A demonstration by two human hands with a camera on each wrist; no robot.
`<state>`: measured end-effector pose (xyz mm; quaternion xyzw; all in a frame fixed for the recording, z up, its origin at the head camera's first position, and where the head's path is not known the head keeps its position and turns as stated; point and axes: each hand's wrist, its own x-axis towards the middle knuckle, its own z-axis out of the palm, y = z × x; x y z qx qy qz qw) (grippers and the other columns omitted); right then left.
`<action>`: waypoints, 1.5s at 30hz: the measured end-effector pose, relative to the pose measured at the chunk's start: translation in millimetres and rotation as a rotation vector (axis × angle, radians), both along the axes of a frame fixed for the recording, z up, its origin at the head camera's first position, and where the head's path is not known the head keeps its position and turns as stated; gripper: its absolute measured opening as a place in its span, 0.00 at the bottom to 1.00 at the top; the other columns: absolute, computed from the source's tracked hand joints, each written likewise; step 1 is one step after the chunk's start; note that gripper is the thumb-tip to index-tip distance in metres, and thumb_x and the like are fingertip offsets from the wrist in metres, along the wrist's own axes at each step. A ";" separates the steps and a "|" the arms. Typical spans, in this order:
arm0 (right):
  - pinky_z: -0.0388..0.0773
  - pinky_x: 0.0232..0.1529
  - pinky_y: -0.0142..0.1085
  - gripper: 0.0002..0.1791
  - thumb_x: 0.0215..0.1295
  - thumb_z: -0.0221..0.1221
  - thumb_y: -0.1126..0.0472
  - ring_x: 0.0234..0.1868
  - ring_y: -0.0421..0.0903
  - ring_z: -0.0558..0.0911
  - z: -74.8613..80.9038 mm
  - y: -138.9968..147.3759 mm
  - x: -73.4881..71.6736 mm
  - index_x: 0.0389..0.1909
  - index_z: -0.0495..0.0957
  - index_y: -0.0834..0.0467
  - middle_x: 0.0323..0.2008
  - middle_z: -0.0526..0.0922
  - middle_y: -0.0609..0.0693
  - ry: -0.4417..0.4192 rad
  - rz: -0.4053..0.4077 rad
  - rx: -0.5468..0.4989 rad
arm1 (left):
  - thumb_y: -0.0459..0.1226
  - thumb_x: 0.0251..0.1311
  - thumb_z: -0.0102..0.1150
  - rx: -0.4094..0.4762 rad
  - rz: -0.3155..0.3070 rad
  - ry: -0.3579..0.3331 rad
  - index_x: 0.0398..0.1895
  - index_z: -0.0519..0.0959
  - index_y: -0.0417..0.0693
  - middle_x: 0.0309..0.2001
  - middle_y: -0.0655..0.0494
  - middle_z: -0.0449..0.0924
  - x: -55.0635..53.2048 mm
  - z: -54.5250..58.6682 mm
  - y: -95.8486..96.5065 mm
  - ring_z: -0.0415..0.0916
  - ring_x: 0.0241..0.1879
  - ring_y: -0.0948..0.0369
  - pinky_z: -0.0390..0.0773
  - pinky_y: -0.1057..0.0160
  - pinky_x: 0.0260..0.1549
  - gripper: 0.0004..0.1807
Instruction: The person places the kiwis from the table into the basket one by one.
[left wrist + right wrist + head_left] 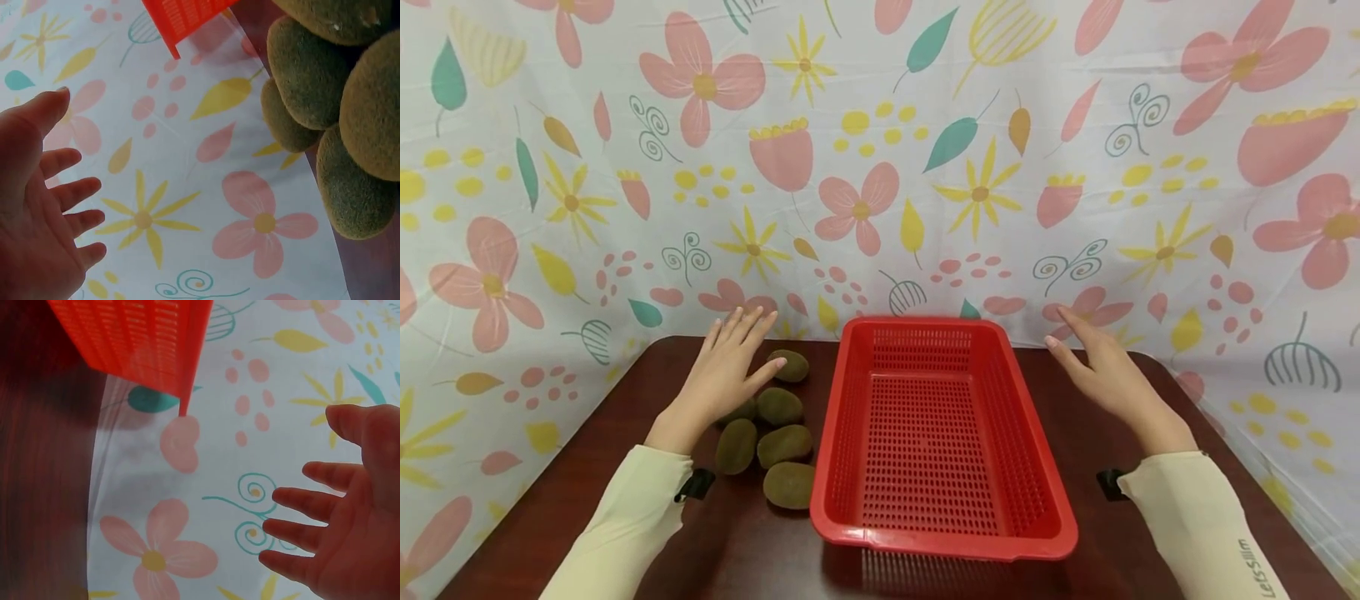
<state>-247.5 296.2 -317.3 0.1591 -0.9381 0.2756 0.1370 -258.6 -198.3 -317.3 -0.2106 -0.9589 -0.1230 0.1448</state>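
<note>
Several brown fuzzy kiwis [785,447] lie grouped on the table, just left of a red plastic basket [1051,483] with perforated walls and floor. Nothing lies inside the basket. My left hand [724,367] hovers over the kiwis, fingers spread, and partly covers one of them. To the right of the basket my right hand [1105,375] is held in the air with extended fingers, holding nothing. The left wrist view shows the kiwis [312,72] apart from the left hand [37,194]. In the right wrist view a basket corner [144,344] is apart from the right hand [350,506].
A dark reddish-brown table [760,554] bears the basket and the kiwis. Behind it and along both sides hangs a white cloth [880,108] printed with flowers and leaves. Dark straps [695,484] show at both wrists, over pale sleeves.
</note>
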 end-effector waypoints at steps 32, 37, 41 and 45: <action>0.80 0.45 0.45 0.32 0.74 0.50 0.54 0.49 0.61 0.80 -42.7 -17.5 7.9 0.69 0.58 0.71 0.53 0.76 0.69 -0.246 0.049 -0.295 | 0.36 0.54 0.70 -0.017 -0.343 -0.106 0.62 0.72 0.35 0.60 0.40 0.71 41.7 -28.1 5.0 0.70 0.57 0.46 0.73 0.47 0.52 0.32; 0.81 0.44 0.44 0.32 0.74 0.51 0.55 0.48 0.58 0.82 -47.6 -17.9 12.7 0.68 0.58 0.72 0.53 0.77 0.69 -0.254 0.078 -0.320 | 0.34 0.55 0.68 -0.029 -0.394 -0.193 0.59 0.74 0.35 0.55 0.44 0.74 45.9 -32.8 6.5 0.71 0.55 0.49 0.74 0.49 0.52 0.28; 0.81 0.44 0.45 0.32 0.73 0.52 0.55 0.47 0.58 0.82 -50.2 -17.9 15.4 0.68 0.59 0.72 0.53 0.77 0.69 -0.259 0.082 -0.307 | 0.34 0.55 0.69 -0.043 -0.435 -0.213 0.57 0.76 0.34 0.51 0.47 0.76 47.4 -37.2 8.3 0.73 0.52 0.52 0.75 0.52 0.50 0.26; 0.81 0.43 0.45 0.33 0.73 0.52 0.54 0.48 0.59 0.82 -50.5 -18.5 17.4 0.68 0.59 0.73 0.54 0.77 0.69 -0.278 0.093 -0.314 | 0.35 0.54 0.69 -0.060 -0.457 -0.221 0.55 0.78 0.36 0.47 0.50 0.78 47.6 -41.6 9.7 0.75 0.48 0.56 0.77 0.56 0.46 0.24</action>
